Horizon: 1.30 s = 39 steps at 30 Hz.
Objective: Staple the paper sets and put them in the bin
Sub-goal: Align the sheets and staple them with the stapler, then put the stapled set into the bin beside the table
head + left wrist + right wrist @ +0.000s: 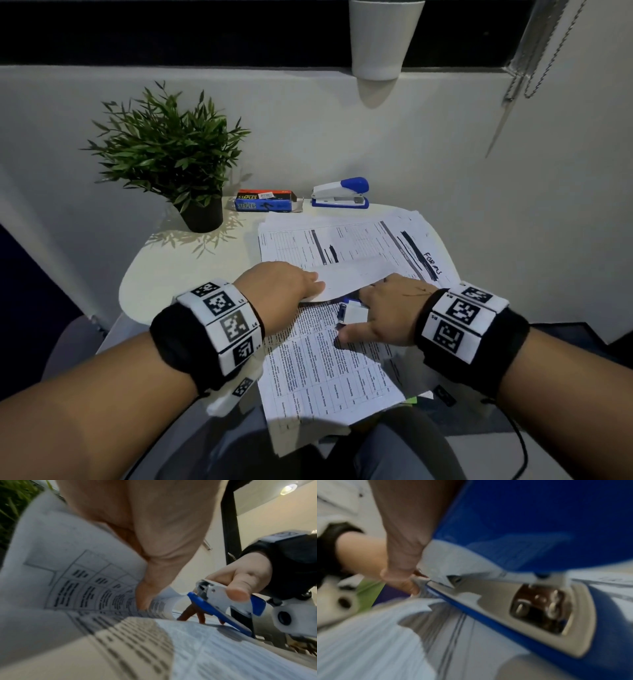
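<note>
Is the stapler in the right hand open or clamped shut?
Open. The stapler in the right hand shows a gap between its white top and blue base; the right wrist view shows its bare anvil plate.

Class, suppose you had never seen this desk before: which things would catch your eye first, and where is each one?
First, the two hands at the centre: the right hand holds a small blue-and-white stapler over the printed paper sheets, while the left hand lifts a page's corner. Behind them, a second blue-and-white stapler sits by the wall beside an orange-and-blue staples box, with a green potted plant at far left.
</note>
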Tool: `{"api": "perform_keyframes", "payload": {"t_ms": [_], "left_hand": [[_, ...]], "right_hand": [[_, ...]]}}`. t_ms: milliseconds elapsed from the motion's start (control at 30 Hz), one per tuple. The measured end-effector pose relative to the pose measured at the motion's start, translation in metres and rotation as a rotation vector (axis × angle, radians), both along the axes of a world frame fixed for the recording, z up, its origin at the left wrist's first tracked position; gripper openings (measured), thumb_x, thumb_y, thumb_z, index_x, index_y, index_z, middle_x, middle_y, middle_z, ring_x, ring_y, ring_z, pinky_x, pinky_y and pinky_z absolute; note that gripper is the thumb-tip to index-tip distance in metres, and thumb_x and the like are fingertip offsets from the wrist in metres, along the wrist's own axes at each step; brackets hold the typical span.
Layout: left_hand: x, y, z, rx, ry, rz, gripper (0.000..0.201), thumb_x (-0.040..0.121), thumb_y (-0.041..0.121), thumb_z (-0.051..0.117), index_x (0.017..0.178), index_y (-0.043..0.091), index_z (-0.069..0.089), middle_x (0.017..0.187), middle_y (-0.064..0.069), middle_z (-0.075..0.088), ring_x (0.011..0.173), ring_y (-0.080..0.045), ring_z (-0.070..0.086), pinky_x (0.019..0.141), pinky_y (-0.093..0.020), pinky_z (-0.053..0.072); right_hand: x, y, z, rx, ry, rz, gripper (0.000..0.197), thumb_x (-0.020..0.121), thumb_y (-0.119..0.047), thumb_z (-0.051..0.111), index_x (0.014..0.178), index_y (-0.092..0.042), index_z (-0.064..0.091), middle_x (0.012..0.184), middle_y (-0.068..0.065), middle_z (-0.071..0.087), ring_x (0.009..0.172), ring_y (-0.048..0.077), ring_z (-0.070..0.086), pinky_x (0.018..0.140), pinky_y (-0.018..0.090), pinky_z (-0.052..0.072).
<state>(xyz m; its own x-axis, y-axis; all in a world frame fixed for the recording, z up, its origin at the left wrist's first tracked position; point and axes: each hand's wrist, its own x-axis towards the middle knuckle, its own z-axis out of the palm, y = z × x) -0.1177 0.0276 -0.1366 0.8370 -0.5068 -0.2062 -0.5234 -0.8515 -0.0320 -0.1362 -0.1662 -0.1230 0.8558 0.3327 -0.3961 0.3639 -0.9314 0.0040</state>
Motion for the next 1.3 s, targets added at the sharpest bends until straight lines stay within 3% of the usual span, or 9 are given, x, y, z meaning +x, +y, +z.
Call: {"api": "perform_keyframes", "payload": {"t_ms": [133, 233, 400, 600, 767, 867, 1067, 1200, 1300], "left_hand": [[-0.002, 0.012, 0.012, -0.228, -0.088, 0.098, 0.063, 0.092, 0.006, 0.047, 0.136, 0.051, 0.037, 0.141, 0.017, 0.046, 0.126, -0.012, 0.047, 0.100, -0.028, 0.040], [-0.005, 0.028, 0.025, -0.318, -0.117, 0.231, 0.062, 0.092, 0.003, 0.043, 0.131, 0.050, 0.044, 0.121, 0.002, 0.063, 0.105, -0.020, 0.058, 0.081, -0.029, 0.046], [-0.016, 0.063, 0.036, -0.461, -0.041, 0.430, 0.038, 0.088, 0.011, 0.048, 0.114, 0.038, 0.057, 0.101, -0.001, 0.065, 0.092, -0.021, 0.059, 0.079, -0.036, 0.051], [-0.038, 0.103, 0.065, -0.505, -0.016, 0.516, 0.035, 0.084, 0.009, 0.052, 0.102, 0.037, 0.059, 0.100, 0.003, 0.067, 0.092, -0.019, 0.061, 0.082, -0.042, 0.052], [-0.062, 0.138, 0.105, -0.530, -0.124, 0.538, 0.039, 0.088, 0.010, 0.052, 0.100, 0.047, 0.053, 0.085, 0.015, 0.063, 0.077, -0.004, 0.060, 0.066, -0.024, 0.051], [-0.087, 0.162, 0.128, -0.498, -0.225, 0.572, 0.043, 0.083, 0.017, 0.056, 0.094, 0.058, 0.053, 0.079, 0.019, 0.062, 0.072, -0.007, 0.061, 0.068, -0.029, 0.052], [-0.121, 0.238, 0.128, -0.505, -0.338, 0.727, 0.065, 0.076, 0.009, 0.059, 0.084, 0.072, 0.050, 0.073, 0.008, 0.070, 0.061, -0.020, 0.068, 0.059, -0.045, 0.057], [-0.130, 0.292, 0.110, -0.377, -0.344, 0.911, 0.031, 0.074, 0.014, 0.057, 0.089, 0.041, 0.060, 0.071, 0.002, 0.068, 0.062, -0.022, 0.066, 0.062, -0.047, 0.057], [-0.132, 0.332, 0.097, -0.229, -0.219, 1.079, 0.035, 0.075, 0.005, 0.061, 0.086, 0.038, 0.055, 0.077, -0.003, 0.066, 0.072, -0.026, 0.064, 0.074, -0.046, 0.055]], "right_hand": [[0.014, -0.004, 0.029, 0.192, 0.117, -0.153, 0.065, 0.079, -0.073, 0.044, 0.126, -0.029, 0.051, 0.129, 0.005, 0.057, 0.104, 0.020, 0.054, 0.093, 0.030, 0.039], [0.039, -0.004, 0.039, 0.349, 0.021, -0.375, 0.076, 0.083, -0.073, 0.029, 0.121, -0.014, 0.057, 0.124, 0.013, 0.057, 0.104, 0.024, 0.053, 0.090, 0.028, 0.036], [0.065, -0.001, 0.042, 0.752, -0.019, -0.682, 0.037, 0.095, -0.057, 0.037, 0.090, -0.024, 0.054, 0.075, -0.002, 0.053, 0.066, 0.018, 0.052, 0.057, 0.026, 0.034], [0.082, 0.006, 0.016, 0.332, -0.015, -0.588, 0.056, 0.092, -0.052, 0.050, 0.128, -0.008, 0.054, 0.132, 0.017, 0.054, 0.116, 0.031, 0.051, 0.095, 0.033, 0.037], [0.074, 0.025, 0.029, 0.131, -0.027, -0.491, 0.062, 0.089, -0.063, 0.043, 0.095, -0.003, 0.061, 0.103, 0.012, 0.058, 0.103, 0.031, 0.055, 0.088, 0.032, 0.037], [0.051, 0.041, 0.064, 0.248, -0.101, -0.466, 0.058, 0.088, -0.064, 0.040, 0.070, -0.010, 0.051, 0.091, 0.014, 0.055, 0.086, 0.029, 0.051, 0.077, 0.032, 0.035], [-0.005, 0.114, 0.090, 0.925, -0.265, -0.320, 0.045, 0.082, -0.046, 0.065, 0.115, -0.016, 0.066, 0.106, 0.000, 0.066, 0.104, 0.020, 0.057, 0.085, 0.029, 0.042], [-0.011, 0.200, 0.039, 0.852, -0.170, -0.068, 0.050, 0.087, -0.039, 0.062, 0.131, -0.017, 0.054, 0.137, 0.002, 0.048, 0.125, 0.018, 0.046, 0.099, 0.025, 0.034], [-0.011, 0.257, -0.011, 0.704, -0.131, 0.051, 0.059, 0.091, -0.035, 0.054, 0.144, -0.015, 0.035, 0.152, 0.005, 0.025, 0.137, 0.020, 0.029, 0.110, 0.025, 0.023]]}}
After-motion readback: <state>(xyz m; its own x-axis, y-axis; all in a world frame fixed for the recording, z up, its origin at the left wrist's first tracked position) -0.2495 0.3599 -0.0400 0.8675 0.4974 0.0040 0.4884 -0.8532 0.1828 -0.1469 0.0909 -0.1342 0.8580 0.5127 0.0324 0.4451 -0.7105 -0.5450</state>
